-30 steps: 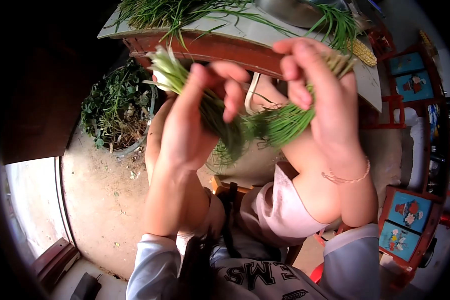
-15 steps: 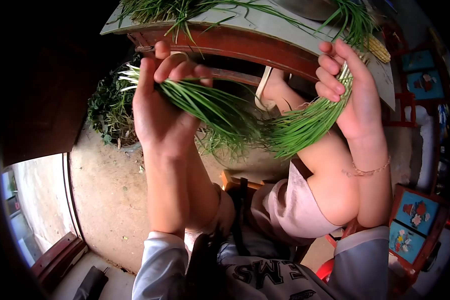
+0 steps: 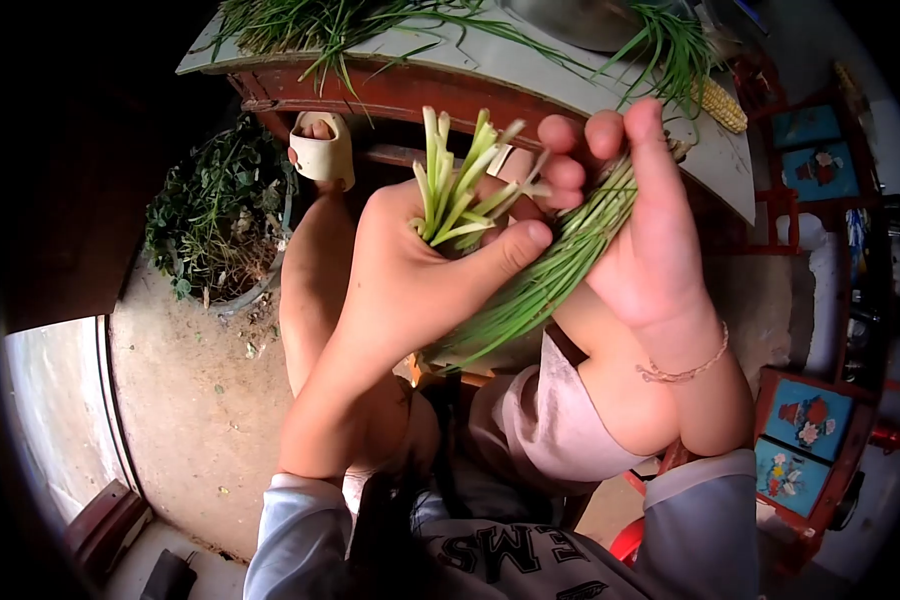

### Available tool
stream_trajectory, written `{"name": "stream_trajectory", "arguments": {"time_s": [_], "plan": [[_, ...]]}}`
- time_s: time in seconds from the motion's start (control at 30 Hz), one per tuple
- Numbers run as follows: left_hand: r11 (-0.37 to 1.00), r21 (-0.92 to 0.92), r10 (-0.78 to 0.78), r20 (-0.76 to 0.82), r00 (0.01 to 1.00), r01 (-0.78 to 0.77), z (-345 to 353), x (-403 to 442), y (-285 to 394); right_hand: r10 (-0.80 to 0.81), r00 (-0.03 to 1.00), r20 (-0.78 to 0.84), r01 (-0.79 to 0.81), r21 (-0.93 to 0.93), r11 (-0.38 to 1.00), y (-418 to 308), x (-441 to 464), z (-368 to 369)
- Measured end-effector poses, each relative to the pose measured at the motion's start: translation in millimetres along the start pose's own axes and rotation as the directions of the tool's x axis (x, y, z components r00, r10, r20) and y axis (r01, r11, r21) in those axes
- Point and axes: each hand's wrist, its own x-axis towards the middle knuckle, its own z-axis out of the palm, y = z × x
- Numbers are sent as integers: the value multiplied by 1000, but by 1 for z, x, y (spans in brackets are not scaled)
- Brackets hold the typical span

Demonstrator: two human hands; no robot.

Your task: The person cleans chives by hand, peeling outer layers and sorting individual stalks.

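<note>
My left hand (image 3: 400,265) is closed round a bunch of chives, its pale stem ends (image 3: 460,190) sticking up out of the fist. A second green bunch of chives (image 3: 585,230) lies in my right hand (image 3: 650,240), the fingers curled about its stem end. The leaves of that bunch slant down to the left, passing behind my left thumb. The two hands are close together above my lap, the left thumb against the right-hand bunch. My left palm and most of the leaves it holds are hidden.
Ahead is a table (image 3: 460,50) with loose chives (image 3: 300,25), a metal basin (image 3: 590,20) and a corn cob (image 3: 722,105) at its right edge. A tub of leafy scraps (image 3: 220,215) stands on the floor at left. Painted cabinet doors (image 3: 810,415) are on the right.
My left hand has moved right and turned, so its stem ends now point up beside the other bunch. My right hand has shifted slightly left. The foot and slipper at left have come into view.
</note>
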Motion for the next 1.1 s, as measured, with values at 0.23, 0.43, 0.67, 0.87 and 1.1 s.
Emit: {"name": "stream_trajectory", "arguments": {"time_s": [0.23,0.43,0.67,0.87,1.1], "plan": [[998,-19,-55,-63,996,54,1,-3,9,-54,994,-97,38,-162,986,6,-2,16],[998,58,47,-122,991,-40,6,-3,-1,-41,999,36,46,-154,987,11,3,4],[990,-32,131,-167,977,-139,9,2,-11,-107,993,57,118,-238,964,16,5,6],[998,16,-52,-95,994,54,1,2,-3,-82,995,51,92,-245,965,19,6,6],[960,-279,-29,-216,976,-33,-27,5,3,-210,962,-177,90,-517,851,5,8,-5]]}}
